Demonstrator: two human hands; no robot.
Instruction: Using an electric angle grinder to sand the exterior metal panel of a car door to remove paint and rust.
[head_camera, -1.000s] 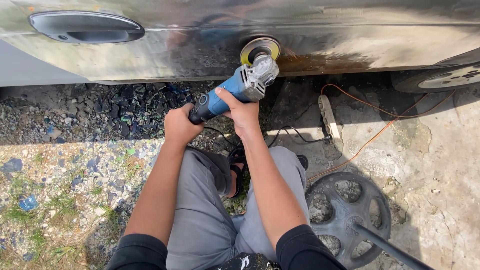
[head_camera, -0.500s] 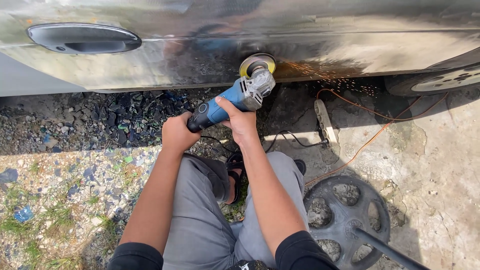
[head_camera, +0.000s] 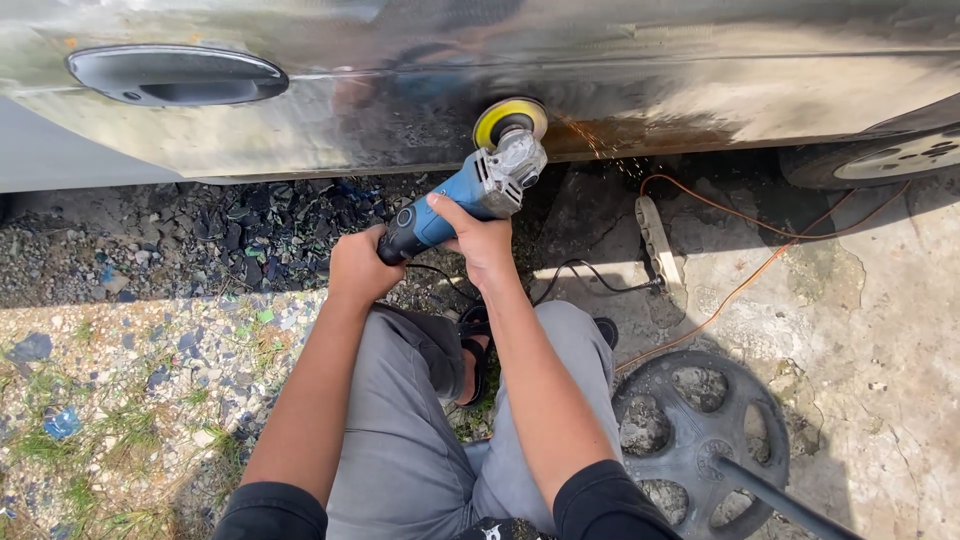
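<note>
grinder (head_camera: 470, 195), blue-bodied with a grey metal head, lies tilted from about 7 o'clock up to 1 o'clock, its yellow-backed disc (head_camera: 510, 118) pressed against the lower edge of the bare metal car door (head_camera: 400, 90); a few orange sparks (head_camera: 600, 145) fly off toward 4 o'clock of the disc; left hand (head_camera: 362, 268) has its grip wrapped fully closed around the tail end of the blue handle; right hand (head_camera: 480, 240) has its grip closed over the body just behind the grey head, thumb on top; dark door handle (head_camera: 175, 75) sits far off at 10 o'clock; a black cord (head_camera: 590, 285) runs from under the hands to a pale power strip (head_camera: 658, 240) on the cracked concrete at 3 o'clock, with an orange cable (head_camera: 760, 262) trailing beyond it; a black wheel cover (head_camera: 700, 435) lies at 5 o'clock beside the grey-trousered knee (head_camera: 560, 340); gravel (head_camera: 150, 260) spreads at 9 o'clock.
</note>
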